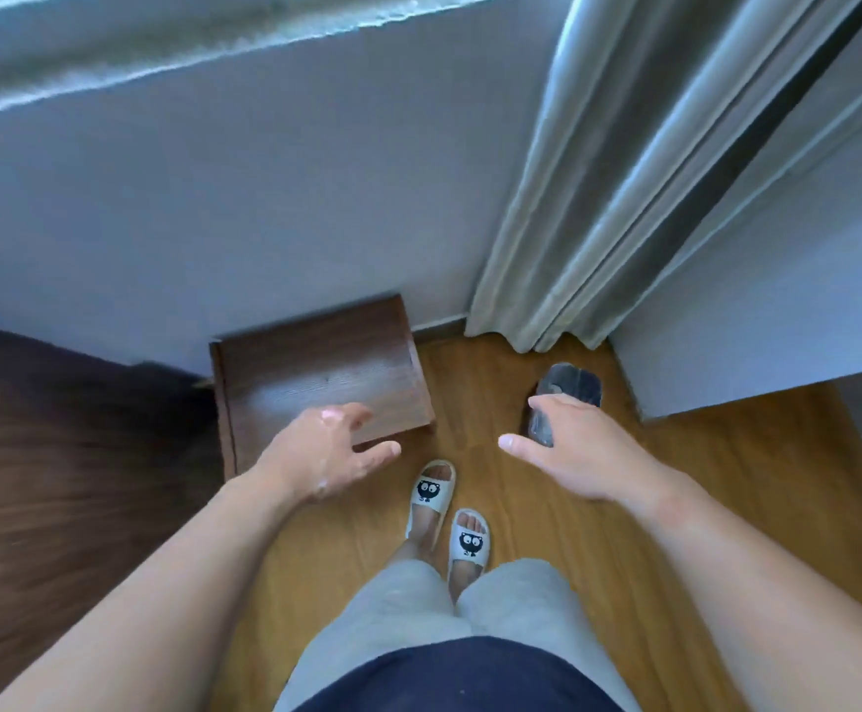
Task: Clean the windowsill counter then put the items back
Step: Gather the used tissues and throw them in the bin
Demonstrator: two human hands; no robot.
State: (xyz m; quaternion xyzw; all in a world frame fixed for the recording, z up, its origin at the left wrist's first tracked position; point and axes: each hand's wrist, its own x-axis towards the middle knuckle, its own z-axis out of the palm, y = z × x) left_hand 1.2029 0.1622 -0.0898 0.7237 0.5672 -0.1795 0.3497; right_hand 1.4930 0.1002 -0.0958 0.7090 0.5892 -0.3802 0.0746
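Wet sheen on the open, empty left hand [327,452] risks a slipped grip as both it and the open right hand [570,449] reach down toward the grey object [567,390] on the floor [727,506], far below the windowsill bench [110,54].
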